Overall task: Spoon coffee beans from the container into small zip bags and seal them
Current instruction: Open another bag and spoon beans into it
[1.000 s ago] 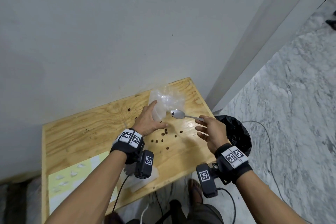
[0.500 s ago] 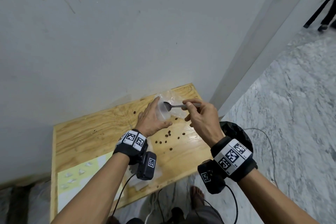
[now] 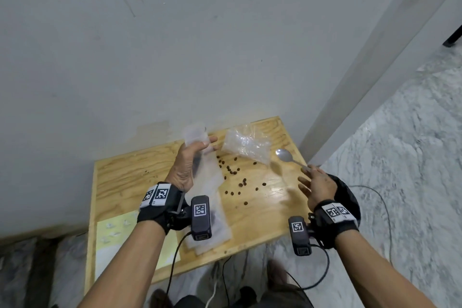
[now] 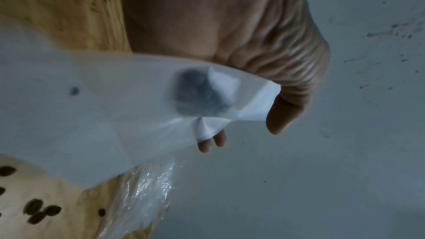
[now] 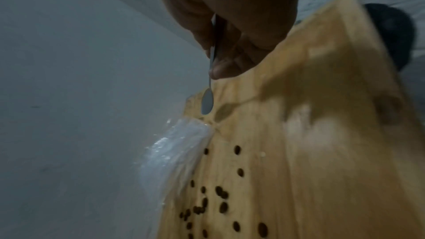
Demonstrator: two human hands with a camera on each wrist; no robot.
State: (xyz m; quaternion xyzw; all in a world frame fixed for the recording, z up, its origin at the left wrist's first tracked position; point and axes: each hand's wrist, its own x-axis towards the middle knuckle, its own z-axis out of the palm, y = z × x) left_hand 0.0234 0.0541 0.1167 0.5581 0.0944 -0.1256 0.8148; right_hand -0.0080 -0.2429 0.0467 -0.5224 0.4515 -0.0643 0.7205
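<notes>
Wooden table, right hand holding spoon, bowl toward wall

Bare forearms; black wristbands with white square-code tags, black cabled cameras.

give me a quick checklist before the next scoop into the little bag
1. Small zip bag held: ok, left hand grips it off the table.
2. Bag mouth open: cannot tell, plastic is blurred.
3. Beans already inside: ok, a dark clump shows through the plastic.
4. Spoon in hand: ok, right hand pinches the handle.
5. Spoon loaded: not ok, bowl looks empty.
6. Bean supply: not ok, loose beans lie scattered on the wooden table; no container visible.
</notes>
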